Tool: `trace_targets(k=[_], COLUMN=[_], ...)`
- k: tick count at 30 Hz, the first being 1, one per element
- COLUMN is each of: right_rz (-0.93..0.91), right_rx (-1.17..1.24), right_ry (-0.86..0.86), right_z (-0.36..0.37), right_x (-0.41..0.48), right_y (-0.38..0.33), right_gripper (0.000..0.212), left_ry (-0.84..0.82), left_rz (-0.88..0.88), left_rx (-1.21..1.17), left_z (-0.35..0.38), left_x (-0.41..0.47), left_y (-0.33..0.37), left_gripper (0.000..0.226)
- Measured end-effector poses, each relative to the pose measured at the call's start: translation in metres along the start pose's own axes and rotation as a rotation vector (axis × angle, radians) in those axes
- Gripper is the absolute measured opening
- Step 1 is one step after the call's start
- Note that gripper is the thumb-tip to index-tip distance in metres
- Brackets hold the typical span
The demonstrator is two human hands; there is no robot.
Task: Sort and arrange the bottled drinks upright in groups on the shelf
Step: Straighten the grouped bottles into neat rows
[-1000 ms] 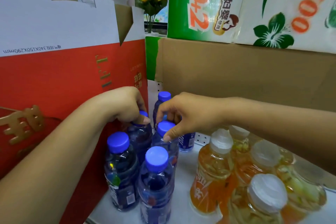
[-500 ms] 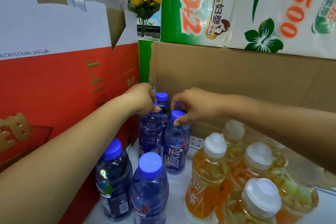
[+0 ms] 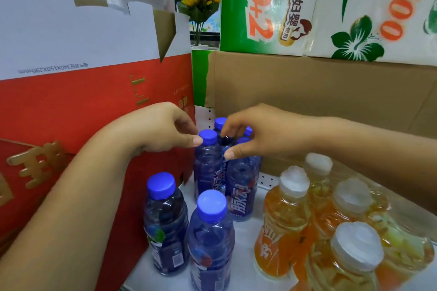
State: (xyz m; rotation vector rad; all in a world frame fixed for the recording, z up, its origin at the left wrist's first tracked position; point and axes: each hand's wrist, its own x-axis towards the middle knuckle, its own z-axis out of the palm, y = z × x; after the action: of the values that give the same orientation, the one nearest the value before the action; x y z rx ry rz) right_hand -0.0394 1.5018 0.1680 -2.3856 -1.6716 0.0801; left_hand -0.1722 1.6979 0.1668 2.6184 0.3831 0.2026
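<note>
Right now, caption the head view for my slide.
Left hand and right hand at rear blue-capped bottles; orange drinks grouped alongside.

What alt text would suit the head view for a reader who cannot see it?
Two bare hands reach over blue-capped bottles standing upright at the left of a white shelf: the left hand touches one rear cap with its thumb, the right hand curls round a neighbour's neck. White-capped orange drinks stand grouped at right, a red carton at left.

Rear blue bottles stand partly hidden; front orange bottle is cropped.
</note>
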Motion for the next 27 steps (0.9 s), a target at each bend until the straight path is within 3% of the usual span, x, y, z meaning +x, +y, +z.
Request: trace_targets(k=[5,11,16,27], right_rz=[-0.107,-0.109,-0.154,0.006], right_rx=[0.220,0.174,0.139,-0.096], right_ry=[-0.095,-0.257,-0.145,-0.098], right_z=[-0.002,0.012,0.032,0.018], right_x=[-0.022,-0.033,-0.034,-0.015], right_y=[-0.038,-0.064,-0.069,-0.031], right_gripper=[0.031,0.041,0.034,0.032], left_ry=[0.091,0.006,0.060,0.177], left_rz=[0.049,0.025,0.077,0.110], left_rx=[-0.251,-0.133,-0.117,-0.105], left_z=[0.007,0.028,0.034,0.062], left_x=[-0.061,-0.082,-0.079,-0.023], left_y=[-0.015,-0.031,-0.041,-0.029], left_gripper=[0.016,0.036,0.028,0.037])
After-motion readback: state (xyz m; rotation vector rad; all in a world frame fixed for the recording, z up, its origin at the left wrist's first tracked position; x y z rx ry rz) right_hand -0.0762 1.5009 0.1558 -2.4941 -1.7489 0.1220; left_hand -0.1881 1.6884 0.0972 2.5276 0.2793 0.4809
